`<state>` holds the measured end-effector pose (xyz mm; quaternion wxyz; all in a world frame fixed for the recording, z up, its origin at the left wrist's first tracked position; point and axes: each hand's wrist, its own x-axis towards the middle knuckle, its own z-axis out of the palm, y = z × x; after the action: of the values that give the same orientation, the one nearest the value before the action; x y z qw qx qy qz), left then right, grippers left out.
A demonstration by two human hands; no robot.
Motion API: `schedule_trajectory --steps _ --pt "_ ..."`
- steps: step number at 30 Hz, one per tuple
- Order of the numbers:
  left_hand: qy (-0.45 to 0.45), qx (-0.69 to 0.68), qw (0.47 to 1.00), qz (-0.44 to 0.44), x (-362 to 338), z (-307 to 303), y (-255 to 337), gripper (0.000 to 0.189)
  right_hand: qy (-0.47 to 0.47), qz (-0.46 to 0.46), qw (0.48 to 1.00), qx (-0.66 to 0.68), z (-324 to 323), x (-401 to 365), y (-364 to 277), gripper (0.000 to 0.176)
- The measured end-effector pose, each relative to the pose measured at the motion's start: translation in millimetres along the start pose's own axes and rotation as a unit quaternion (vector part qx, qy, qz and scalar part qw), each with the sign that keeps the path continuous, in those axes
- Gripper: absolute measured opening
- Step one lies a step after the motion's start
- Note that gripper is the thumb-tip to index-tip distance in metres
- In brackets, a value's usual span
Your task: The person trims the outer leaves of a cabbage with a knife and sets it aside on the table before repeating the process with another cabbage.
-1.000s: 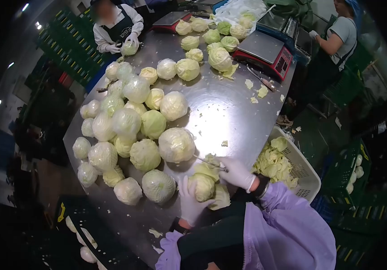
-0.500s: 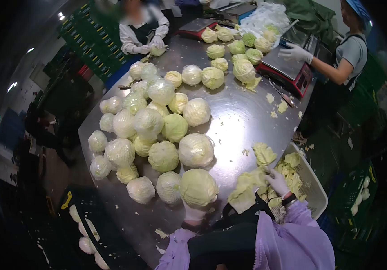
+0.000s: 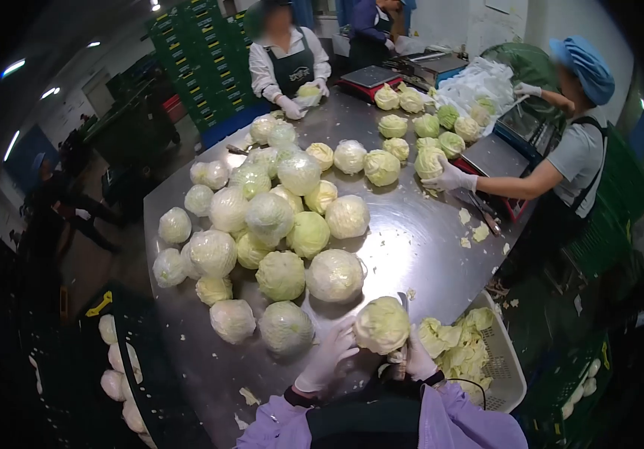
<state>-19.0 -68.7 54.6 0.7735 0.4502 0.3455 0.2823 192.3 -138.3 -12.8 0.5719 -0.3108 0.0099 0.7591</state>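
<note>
A trimmed pale green cabbage (image 3: 382, 326) is between my hands at the near edge of the table. My gloved left hand (image 3: 329, 357) has its fingers against the left side of that cabbage, steadying it. On the other side, my gloved right hand (image 3: 418, 356) grips a knife (image 3: 404, 302), its blade pointing up beside the cabbage; the cabbage and fingers partly hide the knife. Just beyond my left hand sits a net-wrapped cabbage (image 3: 286, 328). A larger wrapped cabbage (image 3: 335, 275) lies behind the one I hold.
Many wrapped and bare cabbages cover the left of the metal table (image 3: 404, 254). A white basket (image 3: 513, 367) of loose leaves stands at my right. Across the table, one co-worker (image 3: 292, 63) handles a cabbage; another (image 3: 572, 150) reaches to one near a red scale (image 3: 498, 161). Crates flank me.
The loose leaves have left my right hand, which now grips a knife. The cabbage by my left hand has moved right and looks smaller. The right co-worker's hand has reached a cabbage.
</note>
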Motion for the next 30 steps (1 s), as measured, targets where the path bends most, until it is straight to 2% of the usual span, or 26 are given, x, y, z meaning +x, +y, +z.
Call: schedule_trajectory --steps 1,2,4,6,8,9,10,11,12,13,14,15,16,17,18,19,20,22,24,25,29,30 --pt "0.01 0.008 1.0 -0.023 0.5 -11.4 -3.9 0.05 -0.047 0.009 0.998 0.035 -15.8 6.2 -2.6 0.064" --pt "0.019 0.003 1.0 -0.016 -2.1 -20.9 3.6 0.05 -0.051 0.018 0.998 0.027 -13.4 10.4 -11.7 0.064" --pt "0.076 0.111 0.989 0.054 -7.7 -45.4 25.8 0.051 -0.004 -0.028 0.999 0.04 -14.6 23.8 -32.1 0.066" --pt "0.21 0.266 0.923 0.18 7.2 -106.8 15.7 0.058 0.017 -0.065 0.994 0.089 -26.6 40.9 -53.8 0.066" --pt "0.297 0.094 0.925 0.217 17.6 -122.5 37.7 0.068 0.017 -0.153 0.988 0.01 -19.6 59.3 -76.9 0.065" --pt "0.3 0.092 0.924 0.217 25.0 -138.9 44.1 0.068 0.088 -0.192 0.977 0.029 -1.4 60.8 -84.3 0.062" --pt "0.352 0.193 0.896 0.19 36.6 -161.2 45.9 0.073 0.005 -0.221 0.975 -0.021 -6.1 64.8 -93.2 0.06" --pt "0.399 0.291 0.855 0.159 48.1 -179.7 41.7 0.078 0.047 -0.227 0.971 -0.056 27.5 56.5 -93.5 0.058" --pt "0.4 0.29 0.855 0.159 61.4 -194.9 32.3 0.078 0.089 -0.234 0.964 -0.089 61.9 47.6 -89.7 0.056" --pt "0.4 0.214 0.884 0.111 76.4 -209.2 23.8 0.079 0.09 -0.235 0.964 -0.089 61.8 49.5 -83.6 0.056" --pt "0.393 0.136 0.907 0.063 88.9 -216.6 21.9 0.081 0.057 -0.172 0.966 -0.183 56.6 50.8 -77.5 0.051" --pt "0.326 0.076 0.942 -0.002 86.0 -202.1 43.9 0.073 0.026 -0.107 0.955 -0.276 56.4 48.3 -71.8 0.047" --pt "0.318 0.073 0.945 -0.002 90.4 -204.8 38.1 0.073 0.021 -0.065 0.931 -0.36 56.3 44.4 -58.7 0.041" --pt "0.275 -0.007 0.961 0.005 93.1 -212.1 29.1 0.069 0.007 0.004 0.895 -0.447 62.2 34.6 -46.6 0.04" --pt "0.226 -0.085 0.97 0.009 100.2 -217.9 24.3 0.064 -0.025 0.027 0.851 -0.524 39.6 42.6 -23.4 0.04" --pt "0.247 -0.09 0.964 -0.029 94.9 -210.5 35.3 0.059 -0.06 0.078 0.875 -0.475 14.9 44.6 0.0 0.039" --pt "0.194 -0.128 0.973 0.008 98.0 -216.8 28.9 0.063 -0.071 0.087 0.868 -0.484 -3.9 46.1 20.9 0.038" --pt "0.22 -0.093 0.971 0.019 103.7 -231.7 12.0 0.066 -0.014 0.075 0.858 -0.508 -21.9 40.5 35.8 0.036" --pt "0.228 -0.089 0.969 0.043 106.0 -235.3 1.2 0.066 0.045 0.03 0.875 -0.481 -42.5 36.9 20.9 0.033" --pt "0.241 -0.087 0.964 0.068 106.6 -237.6 -2.1 0.067 0.092 0.038 0.933 -0.346 -54.6 34.4 11.9 0.03" --pt "0.223 -0.15 0.959 0.09 107.3 -244.4 -10.8 0.071 0.202 -0.142 0.938 -0.242 -90.6 0.4 -42.4 0.029" --pt "0.217 -0.149 0.96 0.091 106.5 -243.0 -10.4 0.071 0.245 -0.17 0.921 -0.25 -98.3 -9.7 -55.2 0.03"
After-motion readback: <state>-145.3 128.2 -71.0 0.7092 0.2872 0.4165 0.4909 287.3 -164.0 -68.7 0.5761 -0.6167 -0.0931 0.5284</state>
